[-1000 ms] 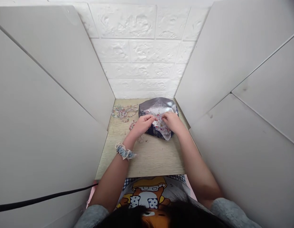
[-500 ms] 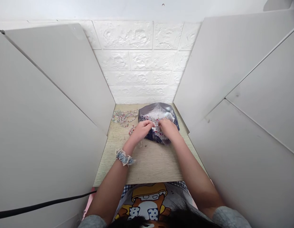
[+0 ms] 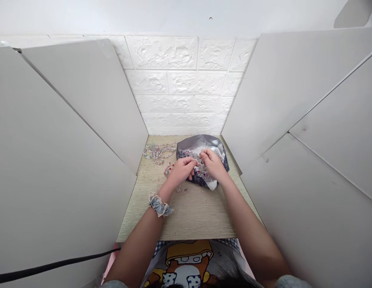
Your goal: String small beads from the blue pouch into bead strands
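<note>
An open bag [image 3: 200, 141] with a silvery lining and dark blue patterned outside lies on the table, loose beads [image 3: 201, 173] inside it. Over its left part, my left hand [image 3: 183, 169] is closed with thumb and forefinger pinched; what it grips is too small to make out. My right hand [image 3: 212, 163] hovers just to the right, fingertips pinched close to the left ones, their contents likewise unclear. Strung beads [image 3: 158, 152] lie in loops left of the bag. A smaller bead cluster [image 3: 167, 170] sits beside my left hand.
The wooden table [image 3: 200, 220] is narrow, with grey-white panels [image 3: 83, 100] rising on both sides and a white brick-patterned wall [image 3: 182, 82] behind. A tiny dark piece [image 3: 186, 190] lies in front of the bag. A black cable [image 3: 59, 262] runs in at lower left.
My right hand has lifted slightly and its fingertips have come closer to the left hand's. The bag's front silvery flap now shows more. The whole view has shifted a little downward.
</note>
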Demonstrator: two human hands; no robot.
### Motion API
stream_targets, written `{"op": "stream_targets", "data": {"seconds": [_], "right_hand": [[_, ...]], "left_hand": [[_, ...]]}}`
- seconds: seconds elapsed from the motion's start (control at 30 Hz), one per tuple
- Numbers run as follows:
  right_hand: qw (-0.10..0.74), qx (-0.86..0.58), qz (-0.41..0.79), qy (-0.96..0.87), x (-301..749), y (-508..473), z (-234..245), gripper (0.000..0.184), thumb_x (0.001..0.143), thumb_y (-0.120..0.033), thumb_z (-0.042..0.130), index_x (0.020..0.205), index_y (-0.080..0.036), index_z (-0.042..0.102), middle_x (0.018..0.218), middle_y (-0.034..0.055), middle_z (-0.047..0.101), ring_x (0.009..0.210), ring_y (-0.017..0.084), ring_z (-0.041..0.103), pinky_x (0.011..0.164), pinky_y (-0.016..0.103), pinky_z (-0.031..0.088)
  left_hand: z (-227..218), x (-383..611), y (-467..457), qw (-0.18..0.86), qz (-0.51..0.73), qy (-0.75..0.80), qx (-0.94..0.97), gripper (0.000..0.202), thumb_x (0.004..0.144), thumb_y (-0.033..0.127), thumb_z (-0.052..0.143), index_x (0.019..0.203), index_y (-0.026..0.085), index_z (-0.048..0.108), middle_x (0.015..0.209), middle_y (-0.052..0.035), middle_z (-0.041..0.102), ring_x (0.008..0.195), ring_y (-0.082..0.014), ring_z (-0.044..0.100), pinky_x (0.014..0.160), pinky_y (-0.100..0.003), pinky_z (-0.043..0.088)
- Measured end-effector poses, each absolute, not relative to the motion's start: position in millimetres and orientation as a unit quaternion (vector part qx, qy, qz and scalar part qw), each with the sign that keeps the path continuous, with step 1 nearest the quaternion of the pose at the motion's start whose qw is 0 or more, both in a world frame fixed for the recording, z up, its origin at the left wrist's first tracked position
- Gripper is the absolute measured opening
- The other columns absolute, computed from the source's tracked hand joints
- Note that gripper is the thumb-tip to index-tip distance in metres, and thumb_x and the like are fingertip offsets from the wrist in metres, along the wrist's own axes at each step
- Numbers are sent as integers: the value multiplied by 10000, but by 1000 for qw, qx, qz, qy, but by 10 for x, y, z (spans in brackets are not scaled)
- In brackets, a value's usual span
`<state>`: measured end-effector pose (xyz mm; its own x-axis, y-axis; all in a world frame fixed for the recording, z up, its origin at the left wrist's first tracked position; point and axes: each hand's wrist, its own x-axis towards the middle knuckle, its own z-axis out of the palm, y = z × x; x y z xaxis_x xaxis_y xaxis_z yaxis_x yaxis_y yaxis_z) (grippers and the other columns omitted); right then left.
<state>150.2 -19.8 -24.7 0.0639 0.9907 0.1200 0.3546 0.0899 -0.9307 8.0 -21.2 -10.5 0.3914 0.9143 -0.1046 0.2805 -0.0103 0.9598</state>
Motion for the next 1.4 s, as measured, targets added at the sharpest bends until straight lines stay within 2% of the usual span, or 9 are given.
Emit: {"op": "stream_targets", "data": {"seconds": [0.13, 0.3, 0.47, 0.73, 1.13, 1.3, 1.4], "right_hand": [[539, -438, 556, -457, 1456, -206, -239, 174, 681, -358, 551, 741, -198, 522, 757, -9, 534, 638, 94, 499, 616, 261, 444], [563, -378, 633, -374, 1420, -238, -196, 210, 617, -351, 643, 698, -171, 571, 701, -10, 567, 617, 73, 516, 653, 255, 465], [564, -352, 659, -353, 1401, -242, -181, 199, 615, -334, 657, 684, -159, 591, 664, -18, 575, 611, 65, 531, 671, 243, 478], [540, -351, 680, -351, 1401, -238, -202, 181, 595, -294, 675, 700, -164, 604, 665, -17, 602, 654, 74, 565, 724, 244, 478], [531, -375, 666, -367, 1388, -253, -167, 155, 591, -273, 670, 694, -173, 610, 688, -26, 597, 681, 73, 565, 759, 250, 462], [522, -371, 665, -383, 1388, -267, -148, 167, 590, -277, 666, 695, -170, 594, 658, -33, 593, 605, 72, 560, 724, 265, 462], [512, -372, 657, -410, 1395, -281, -140, 169, 603, -291, 652, 710, -176, 589, 605, -43, 579, 535, 67, 536, 682, 272, 460]], "left_hand": [[-84, 95, -223, 543, 323, 449, 631, 182, 699, 285, 417, 638, 145, 517, 462, 62, 366, 362, -34, 286, 393, -179, 224], [-40, 101, -234, 514, 332, 434, 661, 266, 727, 351, 412, 683, 137, 565, 450, 59, 327, 407, -50, 284, 422, -191, 224], [-28, 99, -234, 501, 344, 435, 664, 317, 731, 397, 423, 683, 127, 583, 449, 58, 289, 423, -51, 252, 428, -195, 206], [-37, 82, -221, 502, 344, 441, 660, 306, 719, 390, 427, 566, 134, 496, 447, 55, 282, 421, -45, 237, 410, -194, 179], [-48, 68, -223, 505, 352, 444, 651, 332, 716, 388, 437, 494, 147, 383, 429, 60, 287, 390, -34, 241, 402, -192, 170], [5, 63, -232, 536, 322, 448, 639, 354, 732, 423, 434, 521, 139, 463, 354, 51, 387, 330, -44, 322, 381, -186, 227], [33, 64, -235, 571, 304, 448, 617, 350, 743, 414, 427, 553, 131, 506, 327, 45, 410, 293, -38, 308, 364, -182, 216]]}}
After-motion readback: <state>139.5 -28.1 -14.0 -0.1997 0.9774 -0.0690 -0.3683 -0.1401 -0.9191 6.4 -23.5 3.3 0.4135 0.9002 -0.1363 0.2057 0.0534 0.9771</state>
